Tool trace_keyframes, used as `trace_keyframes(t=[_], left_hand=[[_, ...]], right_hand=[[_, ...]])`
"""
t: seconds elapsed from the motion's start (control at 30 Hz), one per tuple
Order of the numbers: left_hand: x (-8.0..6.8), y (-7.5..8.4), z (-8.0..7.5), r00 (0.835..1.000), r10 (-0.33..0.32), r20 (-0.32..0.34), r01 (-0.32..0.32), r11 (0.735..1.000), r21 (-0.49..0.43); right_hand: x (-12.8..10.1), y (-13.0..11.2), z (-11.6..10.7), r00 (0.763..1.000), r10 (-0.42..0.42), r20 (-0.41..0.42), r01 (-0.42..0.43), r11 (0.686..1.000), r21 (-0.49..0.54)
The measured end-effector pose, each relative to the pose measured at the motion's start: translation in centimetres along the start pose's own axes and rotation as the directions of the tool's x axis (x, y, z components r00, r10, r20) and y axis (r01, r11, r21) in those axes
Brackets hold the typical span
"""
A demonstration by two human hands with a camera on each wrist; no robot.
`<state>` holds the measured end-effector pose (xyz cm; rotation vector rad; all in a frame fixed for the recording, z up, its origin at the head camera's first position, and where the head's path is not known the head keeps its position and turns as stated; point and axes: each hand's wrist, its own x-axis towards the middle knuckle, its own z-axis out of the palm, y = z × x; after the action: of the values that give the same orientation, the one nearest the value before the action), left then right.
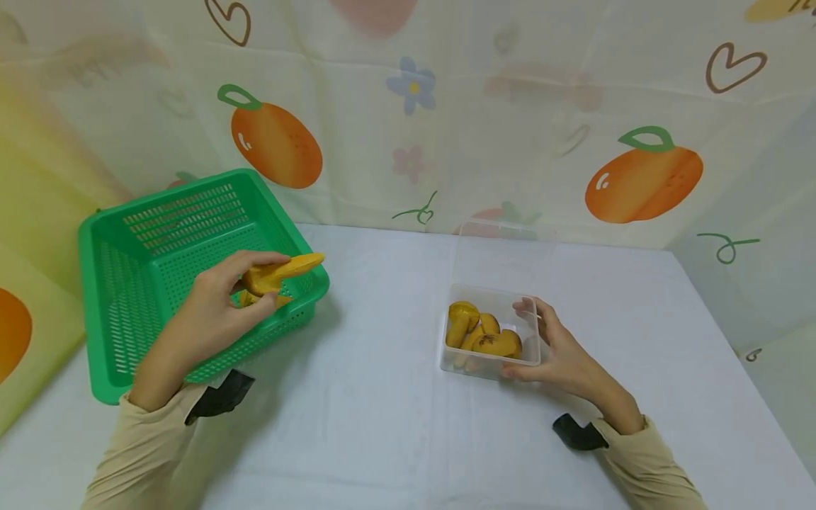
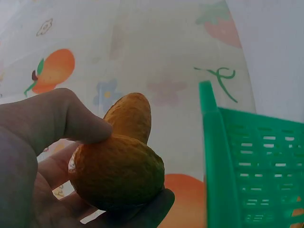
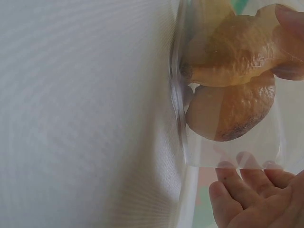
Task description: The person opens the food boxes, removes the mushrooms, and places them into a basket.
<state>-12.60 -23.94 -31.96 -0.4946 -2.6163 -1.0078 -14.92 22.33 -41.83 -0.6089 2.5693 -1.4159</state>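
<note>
My left hand (image 1: 219,304) pinches a yellow-brown mushroom (image 1: 264,278) between thumb and fingers, over the near right side of the green basket (image 1: 95,304). Its cap and stem show up close in the left wrist view, the mushroom (image 2: 118,171) lying against my fingers. Another yellow piece (image 1: 247,298) shows just below it, partly hidden by the hand. On the table, my right hand (image 1: 564,354) grips the right side of a clear plastic box (image 1: 474,365), thumb at the front and fingers at the far side. Several similar mushrooms (image 1: 497,345) lie inside the box.
The box's clear lid (image 1: 500,251) stands raised at its back. A white cloth covers the table (image 1: 376,411). Behind it hangs a curtain (image 1: 472,142) printed with fruit, hearts and flowers. The basket stands at the left beside a yellow part of the curtain.
</note>
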Motion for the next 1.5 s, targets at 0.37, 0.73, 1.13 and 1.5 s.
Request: trace_keyframes(t=[0.37,0.73,1.13,1.5], left_hand=[[-0.5,-1.4,-1.3,0.999,-0.027,0.035,0.025,0.997,0.068],[-0.6,-3.0,-2.2,0.985,-0.140,0.099,0.125,0.981,0.145],[-0.3,-4.7,-2.6,0.919,-0.289,0.266,0.233,0.946,0.223],[-0.4,-5.2,-2.4,0.888,-0.286,0.361,0.201,0.946,0.254]], right_hand=[[0.0,0.2,0.0,1.000,-0.004,0.007,0.004,1.000,0.008],[0.0,0.0,0.0,1.000,-0.003,0.006,0.003,1.000,-0.006],[-0.1,-0.1,0.0,1.000,0.016,0.008,-0.016,1.000,-0.002],[-0.1,-0.2,0.0,1.000,0.020,0.008,-0.020,1.000,-0.010]])
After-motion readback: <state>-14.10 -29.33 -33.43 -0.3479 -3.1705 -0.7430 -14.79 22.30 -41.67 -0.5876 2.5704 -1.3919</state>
